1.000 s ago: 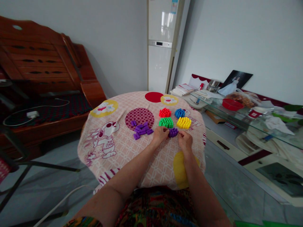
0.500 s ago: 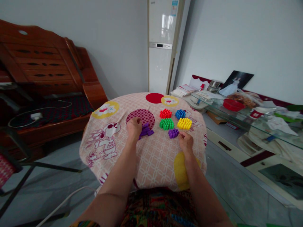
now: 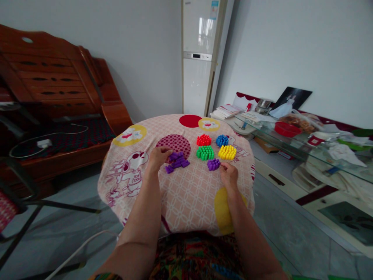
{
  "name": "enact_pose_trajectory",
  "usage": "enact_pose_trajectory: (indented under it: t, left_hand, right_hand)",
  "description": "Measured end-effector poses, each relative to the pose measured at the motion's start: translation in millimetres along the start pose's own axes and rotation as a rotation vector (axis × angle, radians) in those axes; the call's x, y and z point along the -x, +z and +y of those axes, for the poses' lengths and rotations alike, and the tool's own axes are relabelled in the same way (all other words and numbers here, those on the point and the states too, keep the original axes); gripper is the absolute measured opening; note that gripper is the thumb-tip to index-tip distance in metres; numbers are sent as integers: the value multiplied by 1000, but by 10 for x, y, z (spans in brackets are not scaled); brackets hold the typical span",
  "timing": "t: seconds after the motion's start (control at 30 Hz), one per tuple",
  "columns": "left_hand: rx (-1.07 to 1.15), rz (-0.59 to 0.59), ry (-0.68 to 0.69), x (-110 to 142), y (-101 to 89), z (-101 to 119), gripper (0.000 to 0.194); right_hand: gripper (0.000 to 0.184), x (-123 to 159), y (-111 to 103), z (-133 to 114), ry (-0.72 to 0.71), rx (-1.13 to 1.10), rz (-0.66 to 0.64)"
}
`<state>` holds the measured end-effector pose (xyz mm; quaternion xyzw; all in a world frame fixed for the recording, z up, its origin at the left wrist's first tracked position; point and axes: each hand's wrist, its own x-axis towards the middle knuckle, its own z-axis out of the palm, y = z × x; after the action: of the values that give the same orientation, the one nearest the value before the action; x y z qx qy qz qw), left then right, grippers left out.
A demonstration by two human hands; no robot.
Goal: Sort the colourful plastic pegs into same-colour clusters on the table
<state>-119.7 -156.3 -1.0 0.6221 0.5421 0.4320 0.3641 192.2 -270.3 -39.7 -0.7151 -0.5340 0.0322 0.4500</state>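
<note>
Though apart, purple pieces [image 3: 178,161] and red bowl [image 3: 287,130]

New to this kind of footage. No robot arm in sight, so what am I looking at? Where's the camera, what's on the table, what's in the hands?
No machine here: these are a person's two bare hands. One camera, worn on the head, looks forward and down past the forearms; every picture comes from it.

On the patterned tablecloth stand a red cluster, blue cluster, green cluster, yellow cluster and small purple cluster, each made of little pieces. The left hand is at a heap of loose purple pieces; the right hand is beside the purple cluster. Whether either grips a piece is too small to tell.
</note>
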Motion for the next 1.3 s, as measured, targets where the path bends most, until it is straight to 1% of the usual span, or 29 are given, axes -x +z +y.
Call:
enact_pose_trajectory:
  t: [0.07, 0.13, 0.23, 0.3, 0.37, 0.43, 0.5, 0.57, 0.67, 0.73, 0.8, 0.9, 1.0, 1.13, 1.2, 1.3]
  left_hand:
    - [118, -23, -39, 61, 49, 115, 16]
    - [257, -121, -77, 146, 160, 253, 19]
    - [409, -296, -101, 289, 449, 441, 25]
    - [473, -376, -92, 381, 682, 531, 27]
    - [515, -418, -59, 467, 902, 591, 28]
    - [522, -445, -10, 541, 1077, 624, 28]
    - [487, -451, 49, 600, 1197, 637, 25]
    - [436, -437, 113, 644, 1270, 636, 22]
    - [383, -445, 181, 687, 1324, 625, 18]
    - [354, -462, 213, 704, 1340, 621, 16]
    - [310, -446, 251, 708, 1338, 624, 16]
    - [242, -370, 290, 679, 1288, 626, 13]
    - [219, -258, 263, 612, 1188, 600, 12]
    - [252, -130, 198, 522, 1064, 536, 15]
    - [273, -102, 179, 500, 1034, 516, 16]
    - [272, -102, 162, 493, 1021, 508, 15]
  right_hand:
    - [29, 0, 4, 1, 2, 12, 3]
    - [29, -2, 13, 8, -1, 17, 2]
    - [30, -8, 26, 25, -7, -9, 26]
    - [33, -5, 16, 28, -3, -63, 86]
    - [36, 16, -17, 9, 10, -149, 163]
    - [35, 62, -71, -39, 18, -248, 209]
    - [37, 129, -126, -111, 15, -341, 190]
    - [39, 202, -160, -188, 25, -421, 117]
    - [40, 279, -164, -265, 59, -508, -16]
    - [40, 296, -154, -275, 75, -547, -69]
    - [39, 287, -154, -251, 96, -578, -72]
    - [38, 246, -178, -161, 153, -583, 2]
    - [37, 193, -195, -45, 170, -480, 47]
    - [35, 133, -158, 35, 108, -282, 16]
    - [36, 111, -131, 28, 61, -232, 3]
    - [37, 92, -105, -4, 5, -178, -24]
